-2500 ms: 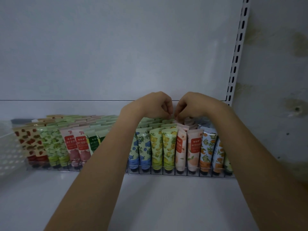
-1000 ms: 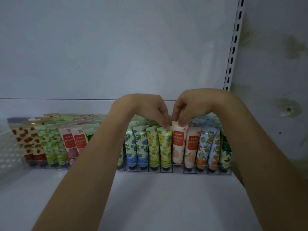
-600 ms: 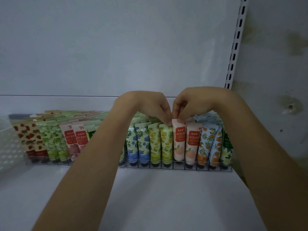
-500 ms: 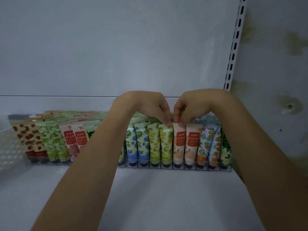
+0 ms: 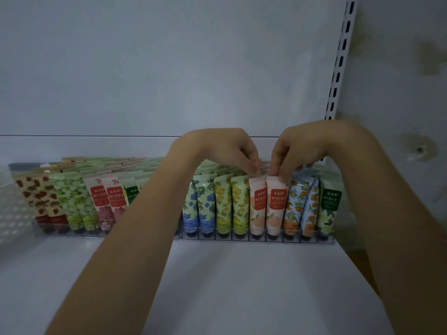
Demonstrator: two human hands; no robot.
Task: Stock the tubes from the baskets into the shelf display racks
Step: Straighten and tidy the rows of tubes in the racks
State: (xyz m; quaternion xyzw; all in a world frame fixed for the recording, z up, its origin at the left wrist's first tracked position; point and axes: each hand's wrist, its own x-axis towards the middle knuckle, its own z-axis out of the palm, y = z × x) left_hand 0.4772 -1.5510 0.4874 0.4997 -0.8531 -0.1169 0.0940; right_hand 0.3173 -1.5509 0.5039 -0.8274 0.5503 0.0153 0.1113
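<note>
Peach tubes [image 5: 257,206] in the rack [image 5: 321,241]: right hand [image 5: 302,148] pinched one top; curled left hand [image 5: 225,151] touched the neighbour's, grip unclear; shelf [image 5: 217,286] front lay open.

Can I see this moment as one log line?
left hand: fingertips at left peach tube top | right hand: pinches right peach tube top

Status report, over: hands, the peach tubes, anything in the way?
Right hand pinches top of right peach-pink red-labelled tube, seated in clear rack. Left hand fingertips at top of neighbouring peach-pink tube, grip unclear. No obstruction seen.
</note>
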